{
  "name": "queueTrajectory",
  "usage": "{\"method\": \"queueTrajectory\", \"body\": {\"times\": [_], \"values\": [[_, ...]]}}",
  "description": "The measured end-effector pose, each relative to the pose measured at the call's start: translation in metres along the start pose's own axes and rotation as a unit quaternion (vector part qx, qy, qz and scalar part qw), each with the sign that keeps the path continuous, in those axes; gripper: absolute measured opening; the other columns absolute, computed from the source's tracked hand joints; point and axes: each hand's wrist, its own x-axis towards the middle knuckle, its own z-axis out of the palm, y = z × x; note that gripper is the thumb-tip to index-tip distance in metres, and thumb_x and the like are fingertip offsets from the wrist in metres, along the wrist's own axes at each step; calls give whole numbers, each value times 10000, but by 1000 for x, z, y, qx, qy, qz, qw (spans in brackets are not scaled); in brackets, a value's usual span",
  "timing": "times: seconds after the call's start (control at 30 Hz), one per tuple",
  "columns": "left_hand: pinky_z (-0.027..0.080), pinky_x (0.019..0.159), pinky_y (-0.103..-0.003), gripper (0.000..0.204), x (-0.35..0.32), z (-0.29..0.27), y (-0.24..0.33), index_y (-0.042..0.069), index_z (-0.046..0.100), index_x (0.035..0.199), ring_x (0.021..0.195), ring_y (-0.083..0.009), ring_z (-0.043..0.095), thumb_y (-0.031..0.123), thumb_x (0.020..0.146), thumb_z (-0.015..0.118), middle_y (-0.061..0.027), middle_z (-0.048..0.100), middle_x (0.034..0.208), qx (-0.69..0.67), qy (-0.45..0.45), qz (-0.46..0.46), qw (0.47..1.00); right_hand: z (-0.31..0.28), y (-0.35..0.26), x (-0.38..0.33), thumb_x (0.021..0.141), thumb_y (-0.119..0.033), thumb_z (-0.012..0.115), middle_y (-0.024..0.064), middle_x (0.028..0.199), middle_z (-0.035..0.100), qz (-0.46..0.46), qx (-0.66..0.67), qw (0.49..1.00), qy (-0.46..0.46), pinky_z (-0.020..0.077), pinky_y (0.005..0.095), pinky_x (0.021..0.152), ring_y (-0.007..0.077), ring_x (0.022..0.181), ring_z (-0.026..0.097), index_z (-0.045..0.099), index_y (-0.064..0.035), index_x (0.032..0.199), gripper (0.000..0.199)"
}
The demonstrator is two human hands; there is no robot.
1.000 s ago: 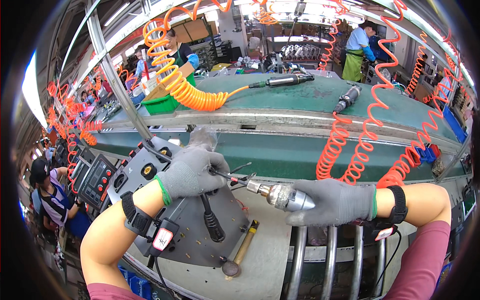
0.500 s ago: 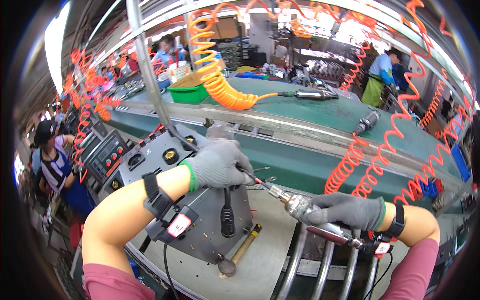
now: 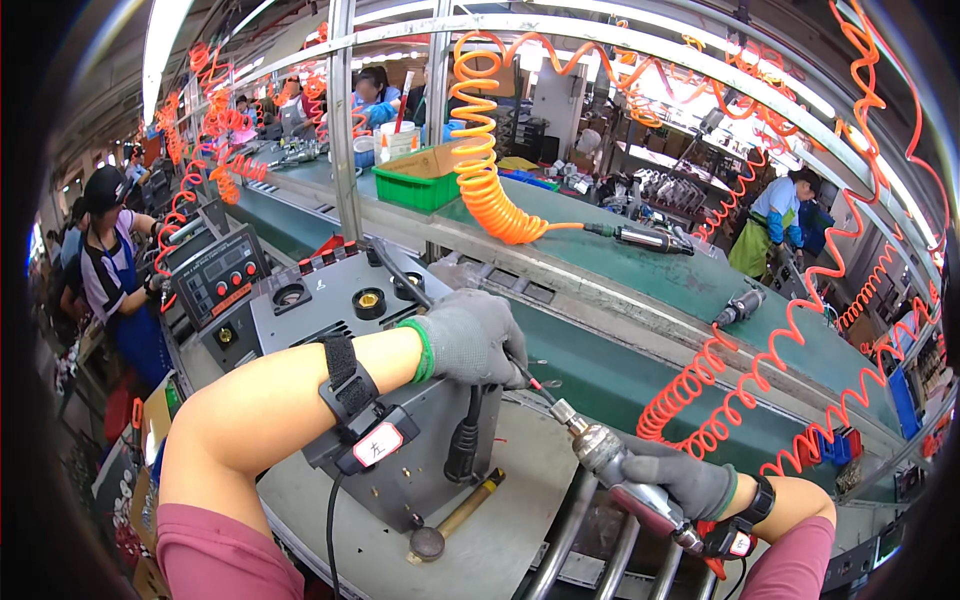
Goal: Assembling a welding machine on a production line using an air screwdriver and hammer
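Note:
My right hand (image 3: 690, 480) is wrapped round a silver air screwdriver (image 3: 605, 450) that tilts up and left. From its chuck a thin dark bit (image 3: 545, 394) with a red band runs to my left hand (image 3: 467, 338). Those gloved fingers are pinched about the bit's far end; its tip is hidden. Small ring terminals (image 3: 552, 384) stick out by the fingertips. Below my left hand, a grey metal machine housing (image 3: 395, 480) carries a black cable (image 3: 462, 450) hanging down its side. A hammer (image 3: 428, 543) lies beside the housing on a pale board (image 3: 510, 520).
Metal rollers (image 3: 615, 560) lie below my right hand. Across the green bench (image 3: 560, 205) are another air screwdriver (image 3: 650, 238), a green bin (image 3: 415, 190) and a dark air tool (image 3: 740, 307). Orange coiled hoses (image 3: 490, 190) hang around. A person (image 3: 110, 250) works at left, another (image 3: 770, 225) at far right.
The view has shifted, moving the bench and machine rightward in the left half of the picture. My right hand and the air screwdriver sit lower and tilt more steeply. Both hands keep their hold.

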Motion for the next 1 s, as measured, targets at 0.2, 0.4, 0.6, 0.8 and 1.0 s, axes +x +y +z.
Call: {"method": "queueTrajectory", "body": {"times": [0.2, 0.4, 0.6, 0.8, 1.0], "values": [[467, 776, -375, 280, 2, -1, 0, 160, 753, 906, 876, -285, 591, 347, 699, 734, -120, 603, 863, -18, 9, 9, 1000, 4, -25, -13, 878, -566, 570, 49, 868, 603, 73, 22, 994, -83, 543, 258, 619, 98, 718, 623, 498, -51, 1102, 566], [473, 781, -387, 546, 6, 1, 1, 108, 641, 1084, 911, -324, 602, 379, 631, 780, -146, 640, 926, -4, 66, 7, 998, 8, -44, -8, 853, -233, 698, 22, 861, 564, 21, -224, 974, 5, 501, 239, 586, 70, 693, 571, 454, -36, 1201, 469], [472, 810, -392, 542, 5, 3, -3, 112, 645, 1072, 936, -321, 605, 402, 631, 769, -141, 642, 943, 3, 70, 32, 997, 12, -38, -12, 814, -378, 712, 39, 890, 522, -46, -259, 965, 11, 442, 283, 710, 104, 817, 487, 498, 0, 1087, 513], [464, 856, -415, 577, 1, 1, -4, 102, 629, 1099, 1013, -335, 582, 414, 633, 764, -142, 622, 1058, 87, 96, 67, 989, 6, -23, -13, 785, -399, 752, 40, 877, 518, -76, -297, 951, 30, 442, 281, 704, 107, 805, 490, 501, -6, 1083, 554], [465, 857, -426, 542, -46, -17, 21, 95, 602, 1134, 1008, -327, 566, 365, 687, 745, -142, 592, 1104, 117, 150, 164, 968, 15, 11, -51, 756, -392, 782, 34, 888, 564, -44, -309, 948, 61, 492, 296, 707, 112, 804, 564, 505, -32, 1138, 594]]}}
